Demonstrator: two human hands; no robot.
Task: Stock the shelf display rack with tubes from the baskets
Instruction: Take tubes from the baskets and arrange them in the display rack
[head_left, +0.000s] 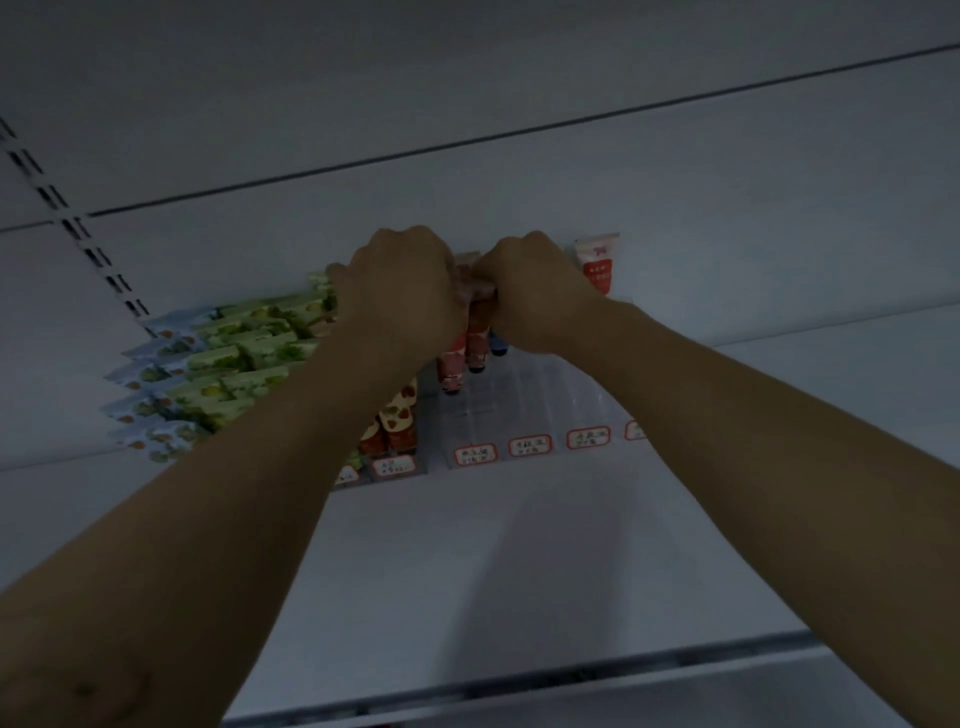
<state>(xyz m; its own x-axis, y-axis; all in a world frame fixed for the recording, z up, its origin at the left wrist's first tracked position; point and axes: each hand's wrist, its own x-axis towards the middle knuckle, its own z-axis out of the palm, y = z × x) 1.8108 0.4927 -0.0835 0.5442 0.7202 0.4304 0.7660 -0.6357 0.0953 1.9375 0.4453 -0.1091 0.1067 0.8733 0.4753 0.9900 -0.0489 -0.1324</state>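
L hand (400, 291) & R hand (530, 296) grip tubes (475, 332), long axis front-back, caps twd viewer.

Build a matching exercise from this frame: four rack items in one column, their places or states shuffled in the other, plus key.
Column 1
1. green-patterned tubes
2. white-and-red tube
3. reddish tubes
4. red-bordered labels

Column 2
A. along the front edge of the rack
B. gripped between the left hand and right hand
C. standing alone at the back right
D. packed in rows on the left

Pairs: 1-D, 2-C, 3-B, 4-A
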